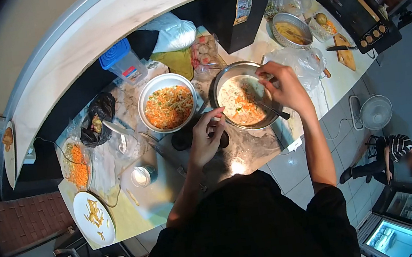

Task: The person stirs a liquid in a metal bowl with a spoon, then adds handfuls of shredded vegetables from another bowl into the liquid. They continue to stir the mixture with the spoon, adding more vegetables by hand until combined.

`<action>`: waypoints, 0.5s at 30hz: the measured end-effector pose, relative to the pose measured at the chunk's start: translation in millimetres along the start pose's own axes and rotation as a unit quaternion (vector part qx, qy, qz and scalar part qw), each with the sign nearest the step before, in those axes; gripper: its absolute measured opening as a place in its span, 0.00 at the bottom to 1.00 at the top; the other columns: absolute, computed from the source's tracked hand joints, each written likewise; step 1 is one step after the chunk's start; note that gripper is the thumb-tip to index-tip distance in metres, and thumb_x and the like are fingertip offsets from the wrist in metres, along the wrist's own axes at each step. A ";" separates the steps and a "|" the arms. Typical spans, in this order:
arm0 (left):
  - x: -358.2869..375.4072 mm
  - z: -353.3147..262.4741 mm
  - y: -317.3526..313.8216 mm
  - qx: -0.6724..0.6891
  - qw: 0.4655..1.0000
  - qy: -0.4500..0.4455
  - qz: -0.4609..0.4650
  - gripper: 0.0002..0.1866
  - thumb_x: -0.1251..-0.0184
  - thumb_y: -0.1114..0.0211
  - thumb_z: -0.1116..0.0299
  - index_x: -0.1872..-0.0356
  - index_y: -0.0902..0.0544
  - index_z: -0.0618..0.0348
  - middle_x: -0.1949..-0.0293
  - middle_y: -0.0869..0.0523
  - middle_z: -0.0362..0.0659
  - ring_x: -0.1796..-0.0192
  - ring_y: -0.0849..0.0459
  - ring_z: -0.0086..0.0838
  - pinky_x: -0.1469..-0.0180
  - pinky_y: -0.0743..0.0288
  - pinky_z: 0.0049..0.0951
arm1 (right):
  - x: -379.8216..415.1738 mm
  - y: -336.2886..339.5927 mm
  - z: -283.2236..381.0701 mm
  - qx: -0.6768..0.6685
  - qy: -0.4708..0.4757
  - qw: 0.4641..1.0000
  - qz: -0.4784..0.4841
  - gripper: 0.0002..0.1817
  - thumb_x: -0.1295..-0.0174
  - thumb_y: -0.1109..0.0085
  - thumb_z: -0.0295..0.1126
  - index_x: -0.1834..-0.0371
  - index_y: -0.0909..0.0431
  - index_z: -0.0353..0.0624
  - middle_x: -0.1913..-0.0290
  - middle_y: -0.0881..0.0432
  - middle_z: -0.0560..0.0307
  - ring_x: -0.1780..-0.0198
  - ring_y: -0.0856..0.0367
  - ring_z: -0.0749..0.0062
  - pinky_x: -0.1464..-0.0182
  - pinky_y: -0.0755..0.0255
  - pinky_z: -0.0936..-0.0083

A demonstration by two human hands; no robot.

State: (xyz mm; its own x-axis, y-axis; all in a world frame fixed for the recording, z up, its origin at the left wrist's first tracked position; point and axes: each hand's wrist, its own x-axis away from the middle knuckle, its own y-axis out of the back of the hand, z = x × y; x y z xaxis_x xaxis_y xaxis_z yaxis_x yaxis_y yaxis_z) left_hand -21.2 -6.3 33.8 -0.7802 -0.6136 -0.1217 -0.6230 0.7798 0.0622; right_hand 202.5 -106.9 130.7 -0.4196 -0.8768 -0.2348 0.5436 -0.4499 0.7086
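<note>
A steel bowl (266,120) holds a pale, creamy mixture (241,100) with orange and green bits. A dark-handled utensil (281,113) leans inside it. My left hand (208,132) is at the bowl's lower left edge, thumb and fingers curled near each other; whether anything small is between them does not show. My right hand (283,84) is over the bowl's right rim, its fingers bent down and together, and what they hold, if anything, is too small to name. Left of the steel bowl stands a white bowl (146,123) full of shredded orange and white vegetables (169,107).
Around the counter are a white plate with scraps (106,230), a tray of grated orange pieces (77,166), a black bag (102,111), a jar (140,177), a colander (278,38), a knife (341,48) and a toaster oven (354,10). A person (399,152) sits at the right.
</note>
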 end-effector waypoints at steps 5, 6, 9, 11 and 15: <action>-3.2 -2.6 -2.8 -0.014 1.000 -0.004 0.010 0.17 0.32 0.39 0.77 0.42 0.23 0.59 0.57 0.22 0.40 0.63 0.23 0.16 0.63 0.25 0.18 | 17.6 -6.2 -12.3 0.036 0.095 0.991 0.089 0.18 0.48 0.44 0.13 0.53 0.22 0.33 0.48 0.20 0.42 0.47 0.21 0.47 0.45 0.27 0.63; -3.1 0.1 -5.1 -0.013 1.000 -0.004 0.008 0.17 0.32 0.39 0.77 0.42 0.23 0.59 0.57 0.22 0.40 0.63 0.23 0.16 0.63 0.25 0.18 | 17.5 -5.2 -11.0 0.033 0.097 0.994 0.024 0.18 0.48 0.45 0.12 0.52 0.22 0.33 0.47 0.20 0.41 0.46 0.21 0.47 0.45 0.27 0.64; -4.0 3.5 -9.4 0.019 0.999 -0.036 -0.003 0.17 0.32 0.38 0.78 0.43 0.23 0.59 0.59 0.20 0.40 0.65 0.23 0.15 0.65 0.25 0.16 | 23.0 -4.2 -9.0 0.056 0.008 0.998 -0.002 0.13 0.46 0.41 0.16 0.56 0.20 0.34 0.58 0.17 0.41 0.56 0.17 0.48 0.56 0.25 0.64; -5.2 -4.7 -9.2 -0.037 0.999 -0.007 0.014 0.17 0.33 0.37 0.77 0.44 0.22 0.60 0.64 0.17 0.39 0.70 0.23 0.14 0.67 0.25 0.16 | 32.7 -7.5 -19.1 0.135 -0.021 0.991 0.002 0.06 0.44 0.36 0.25 0.64 0.17 0.35 0.70 0.17 0.41 0.70 0.18 0.51 0.65 0.27 0.64; -6.2 1.4 -11.7 -0.035 0.999 0.015 0.017 0.14 0.33 0.36 0.75 0.47 0.20 0.61 0.69 0.16 0.39 0.75 0.23 0.14 0.70 0.26 0.16 | 45.6 1.5 -21.3 0.119 0.016 0.990 -0.071 0.11 0.41 0.36 0.34 0.62 0.17 0.36 0.72 0.18 0.43 0.66 0.22 0.51 0.57 0.28 0.60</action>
State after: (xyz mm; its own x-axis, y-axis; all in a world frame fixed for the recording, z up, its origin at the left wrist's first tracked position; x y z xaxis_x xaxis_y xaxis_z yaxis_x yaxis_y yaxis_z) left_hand -9.0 -11.5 32.5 -0.8018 -0.5910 -0.0892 -0.5976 0.7905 0.1342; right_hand 199.7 -151.2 106.8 -0.4544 -0.8143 -0.3612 0.2925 -0.5194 0.8029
